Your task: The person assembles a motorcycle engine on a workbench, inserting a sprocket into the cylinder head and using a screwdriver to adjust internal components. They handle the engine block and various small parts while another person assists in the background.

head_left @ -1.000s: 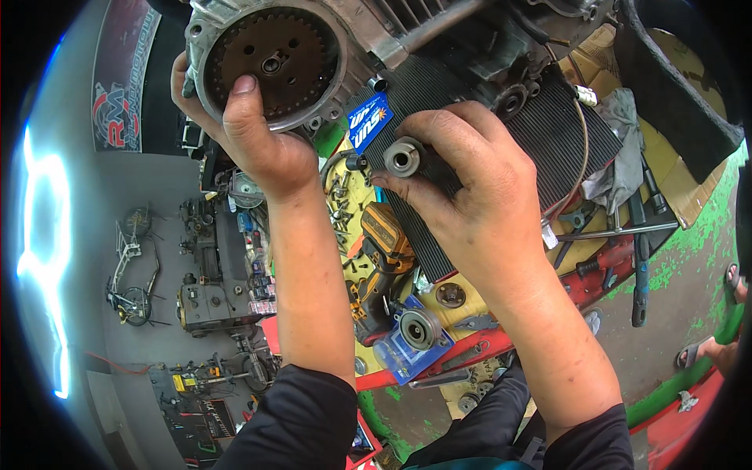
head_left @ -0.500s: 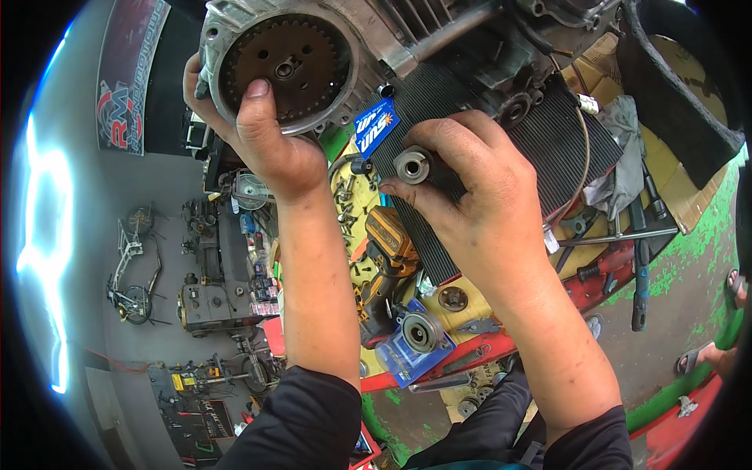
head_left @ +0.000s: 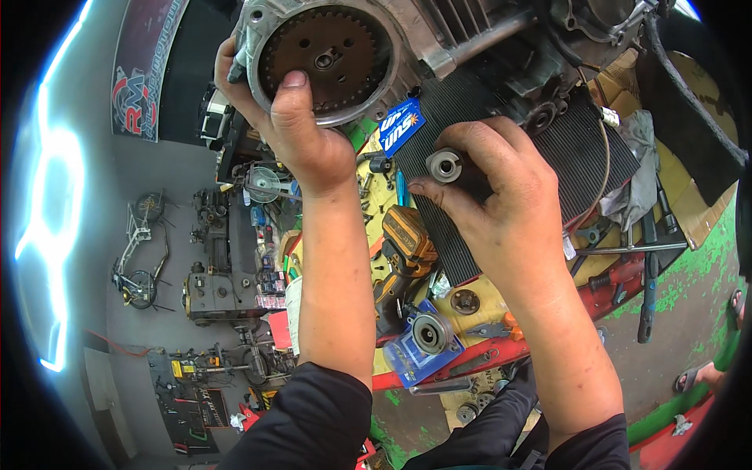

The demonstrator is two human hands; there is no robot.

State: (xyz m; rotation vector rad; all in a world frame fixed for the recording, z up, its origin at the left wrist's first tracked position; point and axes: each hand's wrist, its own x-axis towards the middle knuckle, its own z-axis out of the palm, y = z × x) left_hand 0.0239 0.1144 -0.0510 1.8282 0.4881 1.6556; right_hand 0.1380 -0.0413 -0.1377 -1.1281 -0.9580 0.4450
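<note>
My left hand grips the rim of a round metal engine housing at the top. Its thumb presses on the dark toothed sprocket inside, and its other fingers wrap round the housing's left edge. The sprocket has several holes and a small piece at its centre. To the right, below the finned engine block, my right hand holds a small metal cylinder with a hollow, stepped end. The cylinder's far part is hidden by my fingers, and it is apart from the sprocket.
Below the engine lies a black ribbed mat on the bench. Nearby are a yellow-black power tool, loose bolts, a round metal part on blue packaging, a ribbed disc, a grey rag and a long-handled tool.
The whole view has shifted, so the engine and bench sit further right. My left hand keeps its grip on the housing. The right hand still holds the cylinder, its end turned slightly.
</note>
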